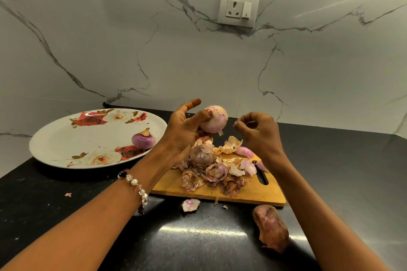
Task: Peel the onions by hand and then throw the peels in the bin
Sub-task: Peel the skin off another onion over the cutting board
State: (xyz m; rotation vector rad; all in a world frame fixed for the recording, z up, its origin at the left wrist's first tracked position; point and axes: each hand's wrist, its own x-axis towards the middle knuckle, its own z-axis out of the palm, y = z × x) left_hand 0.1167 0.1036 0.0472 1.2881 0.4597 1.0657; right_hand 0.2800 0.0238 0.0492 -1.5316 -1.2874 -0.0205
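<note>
Holding a pale, mostly peeled onion (214, 121) above the far end of the cutting board (248, 193), the left hand (182, 133) curls its fingers around the bulb from the left, index finger sticking up free. This onion shows a smooth pinkish-white surface with a small shred of skin hanging from its lower edge. Just beside it, apart from the bulb, the right hand (259, 131) has its fingertips pressed together in a pinch; whether a scrap of skin sits between them is too small to tell. A bead bracelet (136, 185) circles the left wrist.

Below the hands, a heap of dry brown and purple peels (211, 174) covers the wooden board, with an unpeeled onion (202, 155) resting in the heap. A larger loose peel (272, 226) lies on the counter near the board's front right corner, and a small pale peel scrap (190, 204) lies in front of the board.

To the left, a floral plate (66, 138) carries one purple peeled onion (143, 139) near its right rim. Everything rests on a glossy black countertop (198, 244). Behind rises a white marble-patterned wall (154, 50) with a socket and switch (239, 7).
</note>
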